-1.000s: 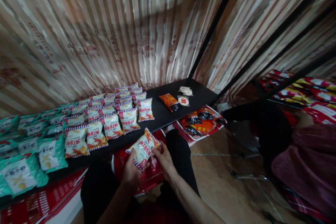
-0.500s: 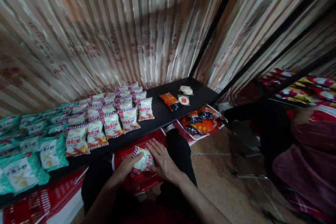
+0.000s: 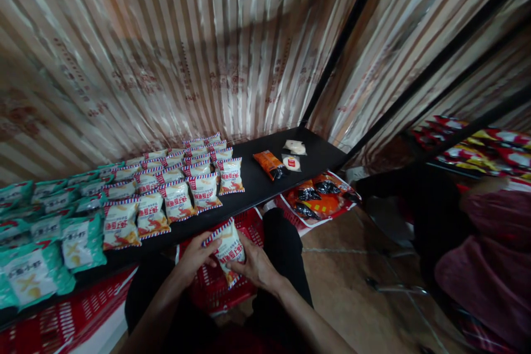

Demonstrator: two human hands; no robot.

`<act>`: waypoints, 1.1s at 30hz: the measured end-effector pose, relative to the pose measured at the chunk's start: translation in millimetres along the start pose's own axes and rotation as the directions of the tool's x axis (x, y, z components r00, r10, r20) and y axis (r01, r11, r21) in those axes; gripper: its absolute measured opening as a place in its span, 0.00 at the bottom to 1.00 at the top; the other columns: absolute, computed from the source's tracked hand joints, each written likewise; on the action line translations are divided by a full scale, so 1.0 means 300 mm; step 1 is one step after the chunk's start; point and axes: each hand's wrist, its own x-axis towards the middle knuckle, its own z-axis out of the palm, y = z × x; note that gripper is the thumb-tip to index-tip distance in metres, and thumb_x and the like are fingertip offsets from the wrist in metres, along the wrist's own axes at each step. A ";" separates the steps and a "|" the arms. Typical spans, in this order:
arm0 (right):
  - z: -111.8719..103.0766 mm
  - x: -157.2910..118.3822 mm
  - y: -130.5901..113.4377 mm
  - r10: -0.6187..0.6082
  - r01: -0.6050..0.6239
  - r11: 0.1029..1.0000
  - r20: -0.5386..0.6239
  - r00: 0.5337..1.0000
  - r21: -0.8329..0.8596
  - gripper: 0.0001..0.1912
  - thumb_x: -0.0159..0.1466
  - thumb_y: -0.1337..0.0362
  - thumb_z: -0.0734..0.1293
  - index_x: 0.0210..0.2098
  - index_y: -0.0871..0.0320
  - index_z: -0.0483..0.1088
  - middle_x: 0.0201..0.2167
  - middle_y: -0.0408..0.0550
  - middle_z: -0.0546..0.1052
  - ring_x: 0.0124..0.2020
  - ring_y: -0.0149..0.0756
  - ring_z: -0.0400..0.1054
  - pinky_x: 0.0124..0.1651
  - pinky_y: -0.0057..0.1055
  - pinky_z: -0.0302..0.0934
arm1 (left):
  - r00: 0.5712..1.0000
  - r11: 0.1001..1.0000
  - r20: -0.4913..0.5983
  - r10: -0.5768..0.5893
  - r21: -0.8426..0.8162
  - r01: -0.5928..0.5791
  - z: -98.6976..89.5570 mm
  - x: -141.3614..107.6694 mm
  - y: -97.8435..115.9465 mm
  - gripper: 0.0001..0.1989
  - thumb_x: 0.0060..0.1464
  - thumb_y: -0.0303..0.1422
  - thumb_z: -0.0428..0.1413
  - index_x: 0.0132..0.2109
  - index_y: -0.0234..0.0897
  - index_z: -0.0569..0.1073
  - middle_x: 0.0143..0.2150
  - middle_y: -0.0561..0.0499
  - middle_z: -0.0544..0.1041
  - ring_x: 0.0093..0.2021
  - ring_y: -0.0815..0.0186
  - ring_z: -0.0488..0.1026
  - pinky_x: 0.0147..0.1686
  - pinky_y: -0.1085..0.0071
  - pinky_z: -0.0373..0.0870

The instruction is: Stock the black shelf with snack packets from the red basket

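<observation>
From where I stand, the thing that draws the eye is the snack packet [image 3: 229, 246], held between the seated person's two hands and above the red basket [image 3: 254, 227] that sits between the knees. The left hand [image 3: 194, 259] grasps it from the packet's left, thumb laid over the upper left of the front, so the packet lies just to the right of that palm. The right hand [image 3: 258, 264] grasps the opposite side, with its thumb pressed to the lower right of the front; from there, the packet lies to the left, against the fingers. It leans a little, printed face up toward the wearer (the striped seal at the top is easy to make out, the fingers behind it less so). Beyond the hands runs a black table [image 3: 319, 150], and on it rows of matching striped packets [image 3: 176, 199] stand close together, with teal packets [image 3: 35, 274] packed beside them on the left. Further right, well apart from those rows, lie an orange packet [image 3: 267, 164] and two small clear packets [image 3: 291, 163]. Below that end of the table, a second basket [image 3: 321, 225] holds orange and black packets. A co-worker in a dusky pink top [image 3: 485, 265] sits off to the right.
</observation>
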 end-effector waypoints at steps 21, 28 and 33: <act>0.088 0.032 -0.012 0.219 -0.168 0.862 -0.052 0.974 0.479 0.27 0.57 0.45 0.63 0.47 0.59 0.67 0.41 0.51 0.77 0.41 0.44 0.71 0.45 0.40 0.64 | 0.954 0.966 -0.257 0.157 -0.160 -0.202 0.046 0.012 0.023 0.21 0.40 0.48 0.60 0.36 0.36 0.73 0.21 0.55 0.72 0.21 0.70 0.65 0.20 0.76 0.57; 0.097 0.039 -0.008 0.247 -0.181 0.883 -0.100 0.964 0.434 0.28 0.57 0.45 0.63 0.46 0.61 0.67 0.40 0.53 0.77 0.41 0.46 0.71 0.43 0.40 0.65 | 0.951 0.953 -0.250 0.180 -0.196 -0.232 0.046 0.032 0.002 0.23 0.44 0.50 0.56 0.40 0.36 0.74 0.39 0.47 0.78 0.40 0.60 0.73 0.40 0.68 0.67; 0.080 0.033 -0.018 0.236 -0.187 0.865 -0.049 0.971 0.466 0.28 0.56 0.45 0.64 0.47 0.61 0.68 0.39 0.52 0.77 0.43 0.47 0.70 0.45 0.41 0.64 | 0.952 0.953 -0.258 0.167 -0.205 -0.222 0.044 0.033 -0.004 0.24 0.44 0.51 0.56 0.41 0.36 0.74 0.40 0.45 0.78 0.46 0.57 0.72 0.47 0.64 0.65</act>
